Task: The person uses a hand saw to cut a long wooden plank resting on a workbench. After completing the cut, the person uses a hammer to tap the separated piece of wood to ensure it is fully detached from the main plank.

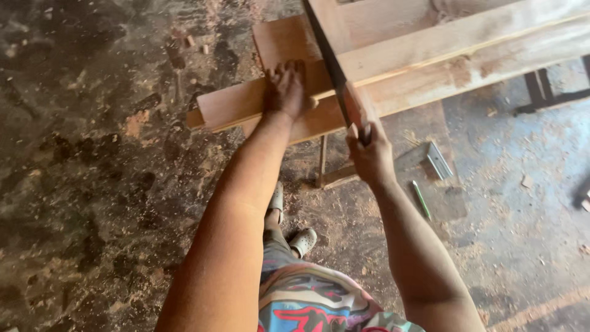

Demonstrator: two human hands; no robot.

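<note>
Fingers of the right hand wrapped tight round the handsaw handle; blade runs up across the plank. Left hand flat, fingers spread, pressing the plank near its left end. Best kept: long even strokes, left hand clear of the blade. Farther off on the floor, a metal square and green pencil.

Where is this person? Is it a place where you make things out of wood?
Probably a woodworking shop. The right hand grips a saw cutting a plank, while the left hand presses the wood down. Sawdust and wood chips cover the rough floor.
</note>
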